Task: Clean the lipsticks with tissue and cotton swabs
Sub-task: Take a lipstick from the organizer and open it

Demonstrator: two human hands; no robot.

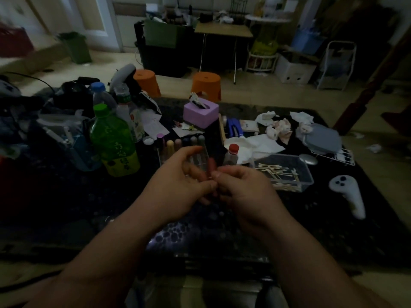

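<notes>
Both my hands meet over the middle of the dark table. My left hand and my right hand pinch a small reddish lipstick between their fingertips; its lower part is hidden by the fingers. Behind them, several lipsticks stand upright in a clear rack. A clear box of cotton swabs sits just right of my right hand. White tissues lie flat behind the box, and crumpled stained tissues lie farther back. A purple tissue box stands behind the rack.
A green bottle and other bottles crowd the left side. A small red-capped bottle stands by the swab box. A white controller lies at the right, a grey lid on a wire rack behind it. Orange stools stand beyond the table.
</notes>
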